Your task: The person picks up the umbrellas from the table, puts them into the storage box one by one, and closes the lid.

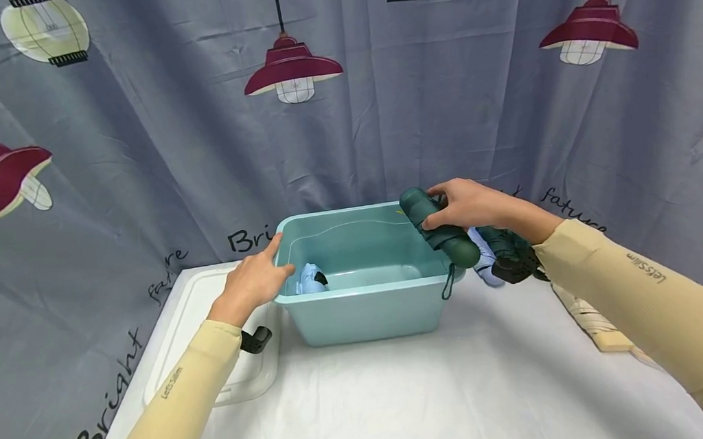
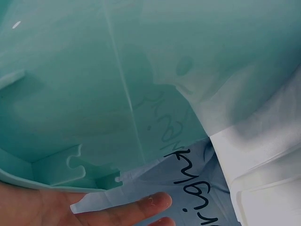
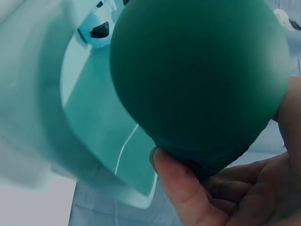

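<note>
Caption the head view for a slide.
Right hand holds a folded green umbrella at the right end of the teal bin; the left hand touches the other end.

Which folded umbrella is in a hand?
The dark green umbrella with the dangling loop, gripped by the right hand. The light blue one is inside the tub; another dark green one and a lavender one are right of it.

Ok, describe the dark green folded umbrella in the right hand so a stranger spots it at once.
Find the teal tub on the white tabletop. At the tub's right end, the right hand holds the dark green folded umbrella. Unlike the dark green bundle lying nearby, it's gripped aloft, its cord loop dangling.
</note>
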Available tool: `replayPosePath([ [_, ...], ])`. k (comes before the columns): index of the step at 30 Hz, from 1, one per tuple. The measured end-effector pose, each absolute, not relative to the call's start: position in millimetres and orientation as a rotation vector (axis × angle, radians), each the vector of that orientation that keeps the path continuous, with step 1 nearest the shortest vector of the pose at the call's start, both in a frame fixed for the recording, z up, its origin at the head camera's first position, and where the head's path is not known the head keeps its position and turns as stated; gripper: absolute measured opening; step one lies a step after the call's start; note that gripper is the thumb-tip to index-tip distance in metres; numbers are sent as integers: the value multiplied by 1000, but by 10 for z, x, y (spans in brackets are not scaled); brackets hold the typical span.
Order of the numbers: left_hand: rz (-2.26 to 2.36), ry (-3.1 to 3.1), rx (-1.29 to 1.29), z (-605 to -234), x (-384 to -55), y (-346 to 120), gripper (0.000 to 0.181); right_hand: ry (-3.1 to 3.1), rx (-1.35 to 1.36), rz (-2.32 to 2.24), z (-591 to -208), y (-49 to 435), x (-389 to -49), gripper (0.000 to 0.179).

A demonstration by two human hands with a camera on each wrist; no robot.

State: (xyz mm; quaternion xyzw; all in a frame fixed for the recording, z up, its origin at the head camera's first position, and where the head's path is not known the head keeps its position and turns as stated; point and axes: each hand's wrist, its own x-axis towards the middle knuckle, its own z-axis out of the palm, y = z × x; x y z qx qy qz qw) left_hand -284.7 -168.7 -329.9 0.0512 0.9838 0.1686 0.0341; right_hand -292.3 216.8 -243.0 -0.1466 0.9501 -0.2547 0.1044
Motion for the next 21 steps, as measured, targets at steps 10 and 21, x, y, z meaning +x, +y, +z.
replayPosePath([
  [10,520,3047,151,-3328,-2851,-1699,79,2712,-438,-761,-2443,1869,-3096,78],
  [21,513,3041,149,-3316,-2852,-1693,78,2585,-467,-765,-2530,1453,-3318,77],
])
